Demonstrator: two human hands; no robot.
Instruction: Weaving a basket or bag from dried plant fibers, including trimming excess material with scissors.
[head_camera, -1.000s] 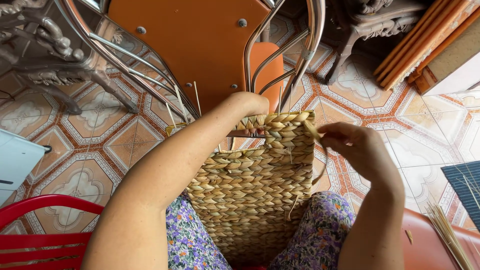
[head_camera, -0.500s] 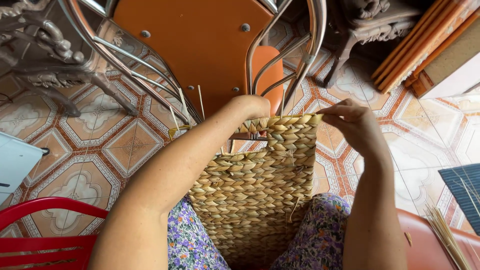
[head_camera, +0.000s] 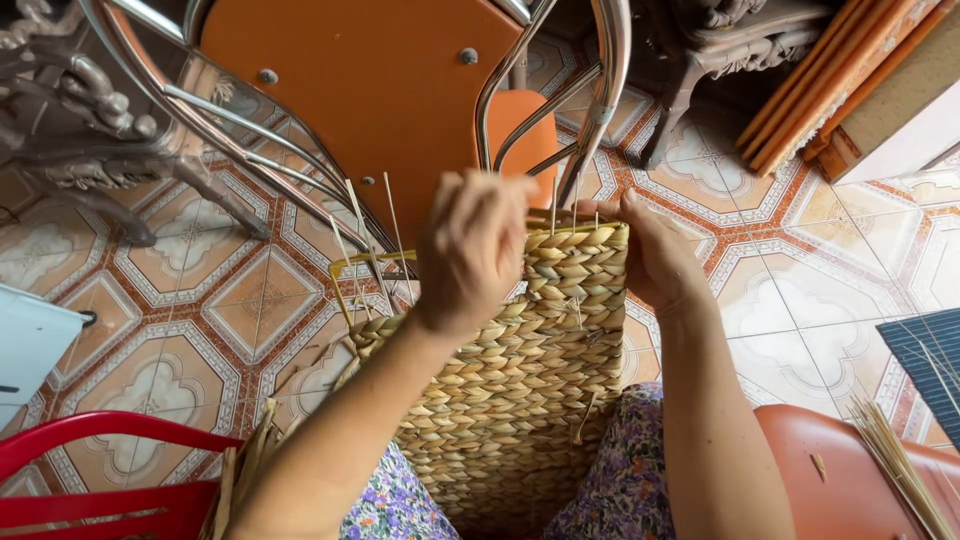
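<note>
Straw basket (head_camera: 520, 400) sits on the lap — left hand (head_camera: 470, 250) and right hand (head_camera: 655, 255) both pinch its top edge, fingers curled shut.

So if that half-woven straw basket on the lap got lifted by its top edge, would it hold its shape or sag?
The woven basket would probably hold its shape: the braid looks tight and thick. It likely weighs little for its size, being dry plaited fibre. The thin upright stakes at the unfinished rim look bendable, so gripping where the left hand and right hand are seems safer.
</note>
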